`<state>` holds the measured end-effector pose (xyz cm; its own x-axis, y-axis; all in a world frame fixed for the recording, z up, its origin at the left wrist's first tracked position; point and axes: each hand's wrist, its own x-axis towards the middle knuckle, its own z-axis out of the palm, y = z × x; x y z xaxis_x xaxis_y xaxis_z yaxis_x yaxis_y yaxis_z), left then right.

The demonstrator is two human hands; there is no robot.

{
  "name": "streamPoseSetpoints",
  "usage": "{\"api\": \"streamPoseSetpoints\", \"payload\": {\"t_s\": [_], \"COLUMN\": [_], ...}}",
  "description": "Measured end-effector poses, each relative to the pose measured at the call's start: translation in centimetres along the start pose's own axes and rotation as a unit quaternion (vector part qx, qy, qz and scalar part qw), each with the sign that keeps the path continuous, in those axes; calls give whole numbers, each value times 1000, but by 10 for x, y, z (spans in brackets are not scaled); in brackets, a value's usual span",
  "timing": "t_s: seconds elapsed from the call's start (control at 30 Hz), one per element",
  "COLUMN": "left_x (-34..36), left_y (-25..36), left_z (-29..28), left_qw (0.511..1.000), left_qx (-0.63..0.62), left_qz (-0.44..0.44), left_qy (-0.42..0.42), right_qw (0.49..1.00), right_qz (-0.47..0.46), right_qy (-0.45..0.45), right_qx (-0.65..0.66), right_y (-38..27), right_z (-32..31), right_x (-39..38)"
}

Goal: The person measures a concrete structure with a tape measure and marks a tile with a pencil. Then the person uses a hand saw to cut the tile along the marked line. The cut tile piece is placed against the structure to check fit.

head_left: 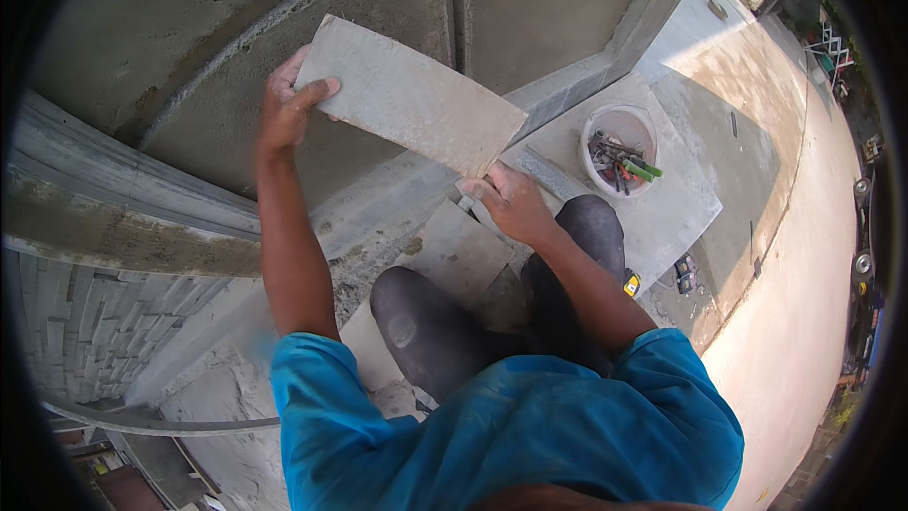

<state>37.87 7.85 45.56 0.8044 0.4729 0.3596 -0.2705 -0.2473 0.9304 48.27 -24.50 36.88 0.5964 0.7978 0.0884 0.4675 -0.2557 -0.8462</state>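
Between my two hands hangs a flat, pale grey stone tile (411, 90), rectangular and tilted, its right end lower than its left. My left hand (291, 99) grips the upper left end, thumb on the face and fingers behind the edge. At the lower right corner my right hand (511, 197) pinches the edge between thumb and fingers. Just behind the tile rises a grey rendered wall (359, 0) with a curved raised band and a vertical groove. Whether the tile touches that wall, I cannot tell.
To the right a white bucket (591, 166) of hand tools stands on a large grey slab (676, 203). A yellow and black tape measure (632, 282) lies by my right knee. Loose tile pieces (459, 246) lie between my knees. Curved concrete moulding (123, 194) and stacked-stone cladding (85, 322) are at left.
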Motion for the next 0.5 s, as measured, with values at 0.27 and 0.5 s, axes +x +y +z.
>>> {"api": "streamPoseSetpoints", "payload": {"t_s": [0.27, 0.5], "left_x": [-4, -14], "left_y": [8, 25], "left_z": [8, 11], "left_qw": [996, 988], "left_qx": [4, 113], "left_qz": [-71, -90], "left_qy": [55, 58], "right_qw": [995, 990], "right_qz": [21, -85], "right_qy": [-93, -60], "right_qx": [-34, -91], "right_y": [69, 94], "right_z": [13, -20], "right_x": [-50, -39]}}
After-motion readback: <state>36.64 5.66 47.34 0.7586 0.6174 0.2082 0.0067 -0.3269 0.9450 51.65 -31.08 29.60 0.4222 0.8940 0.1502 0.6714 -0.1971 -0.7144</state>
